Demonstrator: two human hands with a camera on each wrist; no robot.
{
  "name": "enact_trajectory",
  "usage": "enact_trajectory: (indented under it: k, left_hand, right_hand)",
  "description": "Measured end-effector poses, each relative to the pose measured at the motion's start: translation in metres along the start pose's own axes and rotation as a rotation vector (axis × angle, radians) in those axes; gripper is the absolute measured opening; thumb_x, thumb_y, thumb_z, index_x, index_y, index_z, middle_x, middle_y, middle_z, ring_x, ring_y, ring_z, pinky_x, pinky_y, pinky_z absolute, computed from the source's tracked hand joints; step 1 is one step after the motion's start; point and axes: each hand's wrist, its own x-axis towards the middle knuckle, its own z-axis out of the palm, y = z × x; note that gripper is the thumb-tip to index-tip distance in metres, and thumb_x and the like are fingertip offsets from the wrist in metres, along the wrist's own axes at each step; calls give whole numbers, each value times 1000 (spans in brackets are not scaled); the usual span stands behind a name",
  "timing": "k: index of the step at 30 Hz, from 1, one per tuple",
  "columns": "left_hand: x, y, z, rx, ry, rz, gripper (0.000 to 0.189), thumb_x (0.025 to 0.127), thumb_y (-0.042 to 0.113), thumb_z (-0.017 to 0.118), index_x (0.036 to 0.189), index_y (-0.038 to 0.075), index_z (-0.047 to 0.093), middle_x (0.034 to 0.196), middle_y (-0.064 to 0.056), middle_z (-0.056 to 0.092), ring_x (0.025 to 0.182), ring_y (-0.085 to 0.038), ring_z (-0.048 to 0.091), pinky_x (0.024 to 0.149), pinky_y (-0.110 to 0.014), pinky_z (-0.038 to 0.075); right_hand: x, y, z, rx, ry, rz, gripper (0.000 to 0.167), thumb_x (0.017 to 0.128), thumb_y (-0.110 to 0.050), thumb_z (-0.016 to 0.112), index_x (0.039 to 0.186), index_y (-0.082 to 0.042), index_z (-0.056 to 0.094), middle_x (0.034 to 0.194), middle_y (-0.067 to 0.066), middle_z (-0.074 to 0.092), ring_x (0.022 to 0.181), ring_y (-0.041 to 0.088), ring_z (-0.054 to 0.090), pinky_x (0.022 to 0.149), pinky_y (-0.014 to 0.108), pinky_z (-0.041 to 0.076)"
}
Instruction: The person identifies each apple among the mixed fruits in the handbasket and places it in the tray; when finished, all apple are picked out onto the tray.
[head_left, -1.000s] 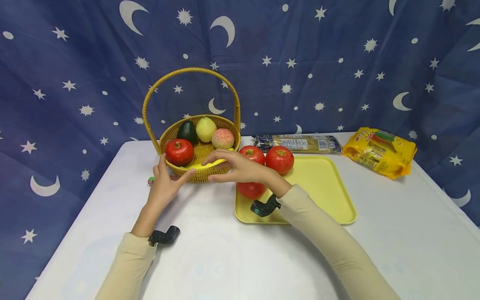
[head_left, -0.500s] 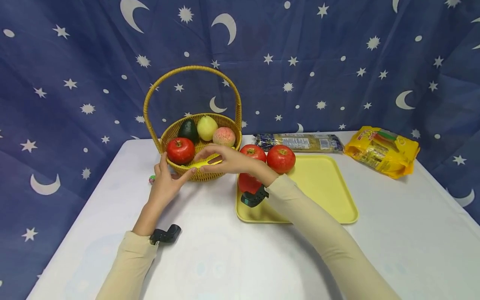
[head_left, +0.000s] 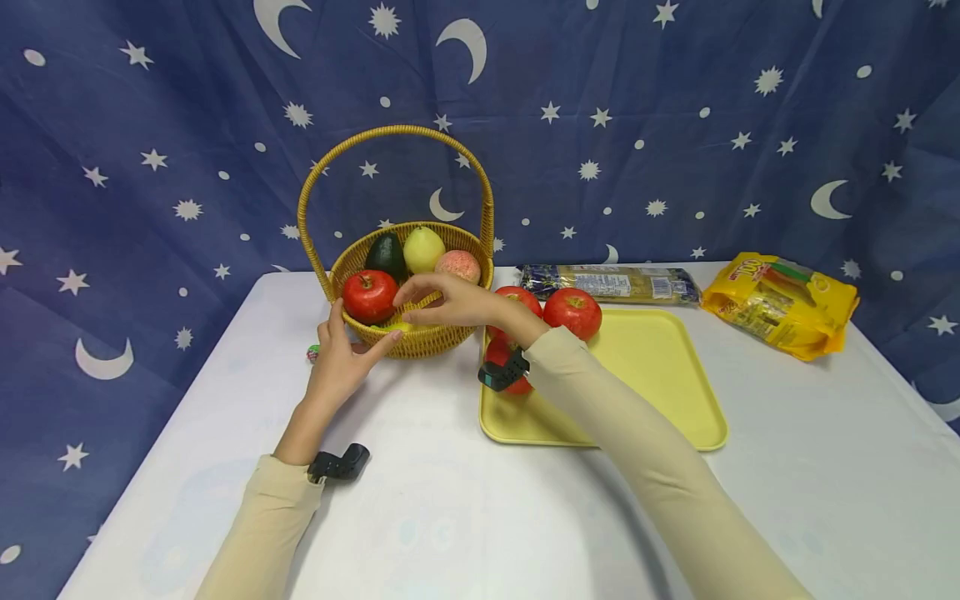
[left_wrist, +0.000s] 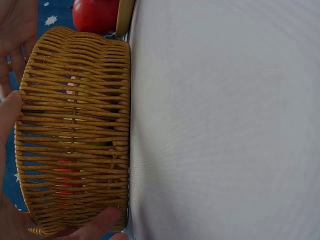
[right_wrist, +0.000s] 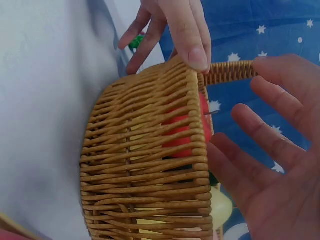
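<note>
A wicker basket (head_left: 431,342) with a tall handle stands at the back left of the table. My left hand (head_left: 339,367) grips its front left side, thumb at the rim and fingers against the outer wall. Over the basket's front hovers my right hand (head_left: 456,302), its fingers loosely bent with nothing between them. Inside lie a red apple (head_left: 370,296), a dark green avocado (head_left: 386,255), a pale yellow pear (head_left: 424,250) and a pink peach (head_left: 458,265). A bright yellow fruit (head_left: 393,324) at the basket's front is mostly hidden by the right hand and rim.
Right of the basket is a yellow tray (head_left: 652,375) with red apples (head_left: 573,313) at its left end. Behind it lies a long clear-and-blue packet (head_left: 611,284), with a yellow bag (head_left: 780,304) further right. A small green-and-pink object (head_left: 312,353) sits left of the basket.
From beside the basket's front right, my right hand has moved left and farther in over it. The left hand keeps its grip on the basket. The head view has shifted slightly.
</note>
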Motion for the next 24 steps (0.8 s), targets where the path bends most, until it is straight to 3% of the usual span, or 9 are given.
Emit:
enact_trajectory:
  k: [13,19,24]
  left_hand:
    - [1,2,0,14,2,2,111,86,59,66,156,9,-3,147,-31,19,120,-45,44,98,-63,39]
    - [2,3,1,5,-4,-8,112,84,61,65,157,10,-4,147,-30,20,114,-42,50,97,-60,42]
    - [1,2,1,10,-1,-20,113,84,62,65,156,10,-4,147,-30,21,109,-39,55,92,-56,46]
  right_hand:
    - [12,18,3,20,5,17,32,95,-8,63,122,8,58,125,23,59,117,28,56,106,39,41]
    - [17,23,5,40,66,-3,29,93,-6,63,119,7,61,119,20,62,114,27,57,106,43,41]
    - [23,27,7,25,120,-9,25,95,-5,62,117,5,63,118,20,64,112,26,59,103,36,44]
